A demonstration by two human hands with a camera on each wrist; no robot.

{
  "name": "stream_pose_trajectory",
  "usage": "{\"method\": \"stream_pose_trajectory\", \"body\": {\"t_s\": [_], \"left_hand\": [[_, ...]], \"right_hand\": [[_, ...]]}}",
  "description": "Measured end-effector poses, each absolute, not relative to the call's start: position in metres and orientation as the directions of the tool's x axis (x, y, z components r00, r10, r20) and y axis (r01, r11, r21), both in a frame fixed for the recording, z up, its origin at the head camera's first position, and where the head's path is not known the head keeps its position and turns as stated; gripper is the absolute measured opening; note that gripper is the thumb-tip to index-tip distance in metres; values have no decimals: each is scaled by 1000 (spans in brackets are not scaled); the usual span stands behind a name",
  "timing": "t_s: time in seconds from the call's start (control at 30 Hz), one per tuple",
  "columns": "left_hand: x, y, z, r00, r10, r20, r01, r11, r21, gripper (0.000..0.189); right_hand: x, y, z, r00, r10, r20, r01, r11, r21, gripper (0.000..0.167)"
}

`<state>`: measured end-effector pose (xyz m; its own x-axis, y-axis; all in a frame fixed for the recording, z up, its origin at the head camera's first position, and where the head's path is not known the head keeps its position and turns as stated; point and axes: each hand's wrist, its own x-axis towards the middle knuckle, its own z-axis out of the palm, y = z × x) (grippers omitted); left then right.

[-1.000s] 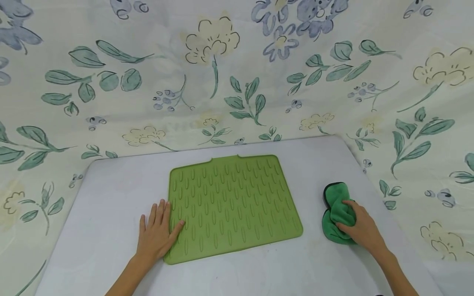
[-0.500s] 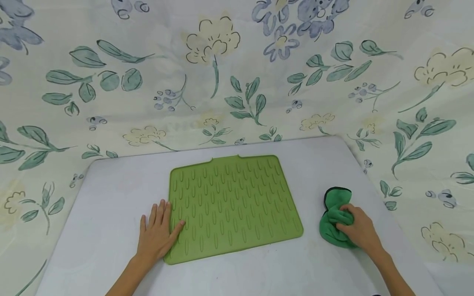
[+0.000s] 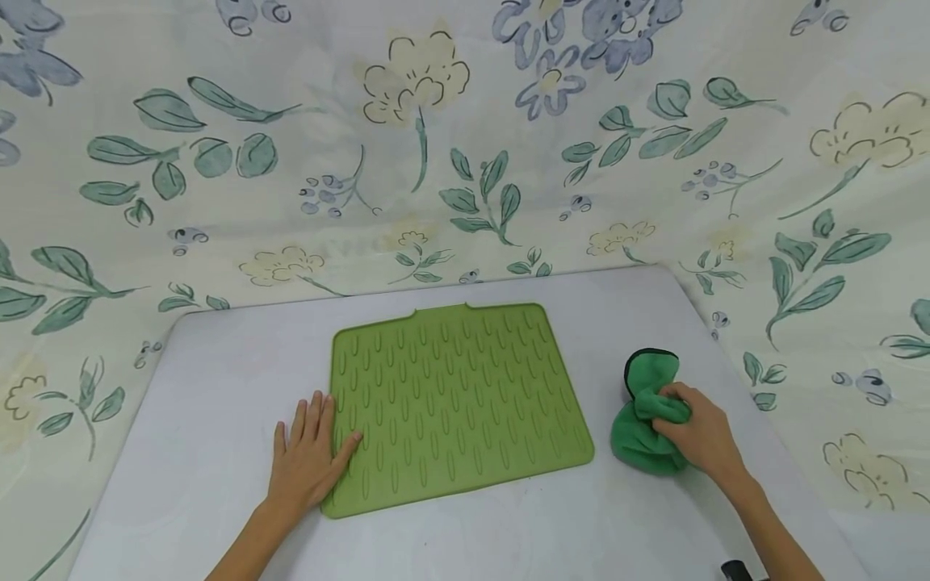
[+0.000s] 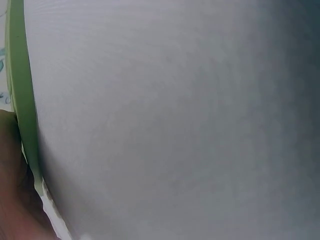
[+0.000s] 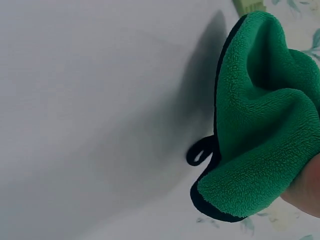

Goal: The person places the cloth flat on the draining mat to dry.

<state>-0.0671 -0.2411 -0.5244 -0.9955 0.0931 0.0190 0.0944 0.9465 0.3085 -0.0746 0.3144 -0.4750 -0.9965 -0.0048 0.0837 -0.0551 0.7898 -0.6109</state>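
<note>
My right hand (image 3: 693, 432) grips a bunched green cloth (image 3: 650, 432) at the right side of the white table. In the right wrist view the cloth (image 5: 265, 115) is fluffy, with black edging and a small black loop (image 5: 200, 151); a shadow lies beside it. My left hand (image 3: 308, 464) lies with straight, spread fingers at the left edge of a green ribbed mat (image 3: 465, 395), its thumb over the mat's border. The left wrist view shows a strip of the mat's edge (image 4: 24, 95) and part of the left hand (image 4: 15, 185).
The white table (image 3: 225, 363) carries the mat near its middle. Behind and to the right hangs a cloth backdrop (image 3: 465, 145) with a flower and leaf print. A small black object (image 3: 736, 570) shows at the bottom edge by my right forearm.
My right hand has shifted the green cloth a little to the left, and its folds have changed shape. The left hand and the mat have stayed in place.
</note>
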Motion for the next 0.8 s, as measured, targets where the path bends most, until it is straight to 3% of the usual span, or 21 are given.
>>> {"method": "stream_pose_trajectory", "body": {"t_s": [0.43,0.8], "left_hand": [[-68,-240,-522,-995,97,21,99,947,305,82],[-68,-241,-526,-995,94,33,100,943,318,83]], "right_hand": [[-105,279,-450,-979,-130,157,-201,747,-633,38],[-134,245,-444,-942,-257,218,-336,684,-647,34]]}}
